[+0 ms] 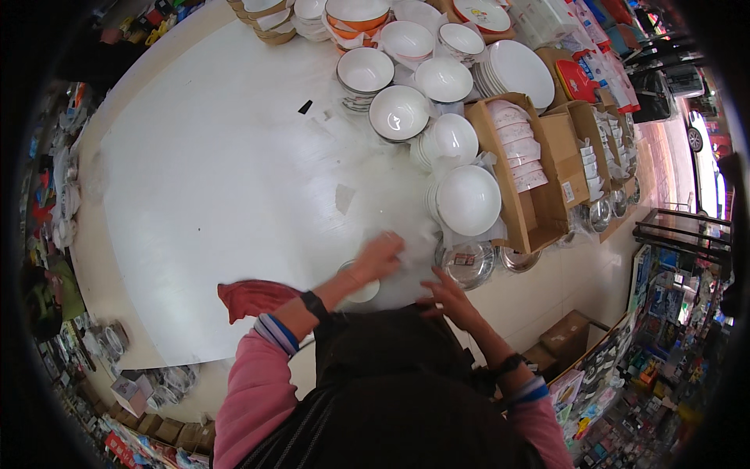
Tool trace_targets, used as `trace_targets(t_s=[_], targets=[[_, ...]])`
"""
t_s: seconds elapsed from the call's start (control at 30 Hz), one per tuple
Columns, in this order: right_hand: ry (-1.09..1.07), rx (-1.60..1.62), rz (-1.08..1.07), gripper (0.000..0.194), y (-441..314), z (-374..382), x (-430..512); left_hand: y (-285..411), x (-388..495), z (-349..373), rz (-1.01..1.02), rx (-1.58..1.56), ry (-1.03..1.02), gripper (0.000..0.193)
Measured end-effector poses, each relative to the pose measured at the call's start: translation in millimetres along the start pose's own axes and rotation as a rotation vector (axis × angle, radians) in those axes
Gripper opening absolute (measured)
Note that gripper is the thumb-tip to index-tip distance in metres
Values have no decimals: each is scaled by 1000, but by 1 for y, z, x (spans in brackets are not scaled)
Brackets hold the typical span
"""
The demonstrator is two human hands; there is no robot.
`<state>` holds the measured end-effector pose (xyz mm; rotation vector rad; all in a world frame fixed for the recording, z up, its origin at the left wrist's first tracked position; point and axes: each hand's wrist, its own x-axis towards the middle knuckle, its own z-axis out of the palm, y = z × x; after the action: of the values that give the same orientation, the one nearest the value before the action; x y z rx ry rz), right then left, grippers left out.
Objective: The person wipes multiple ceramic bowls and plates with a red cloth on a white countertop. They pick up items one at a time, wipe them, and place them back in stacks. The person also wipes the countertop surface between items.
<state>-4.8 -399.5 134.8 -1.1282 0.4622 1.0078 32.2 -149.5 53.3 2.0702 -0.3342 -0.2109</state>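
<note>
My left hand (pixel 382 255) is blurred, its fingers curled just above the white tabletop (pixel 234 176); whether something thin is in them I cannot tell. Under that wrist sits a small white bowl or dish (pixel 364 291), partly covered by the forearm. A red cloth (pixel 255 298) lies by my left forearm. Near the table edge, my right hand (pixel 448 298) has its fingers apart and holds nothing visible. Close beyond it is a clear-wrapped round metal dish (pixel 477 267). A stack of white bowls (pixel 469 200) stands farther up.
More stacked bowls (pixel 399 112) and large white plates (pixel 521 73) line the table's far right. Beside them stands a cardboard box (pixel 542 225) of patterned bowls. A black scrap (pixel 305 106) and a greyish patch (pixel 344 199) mark the tabletop. Packed shelves and boxes surround the table.
</note>
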Motion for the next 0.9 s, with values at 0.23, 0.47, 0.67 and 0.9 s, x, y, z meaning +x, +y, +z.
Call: trace_targets(t_s=[0.23,0.47,0.67,0.9], targets=[[240,-178,-54,28,19,-11,62,-2,-37,-37,-550,-597,0,49],[232,-1438,-412,54,62,-28,116,-132,21,-97,-515,362,230,71],[-19,-1318,-55,54,79,-15,108,-181,98,-113,-659,723,101,77],[-54,-1192,-95,52,77,-44,76,-164,90,-57,-380,746,-78,68]])
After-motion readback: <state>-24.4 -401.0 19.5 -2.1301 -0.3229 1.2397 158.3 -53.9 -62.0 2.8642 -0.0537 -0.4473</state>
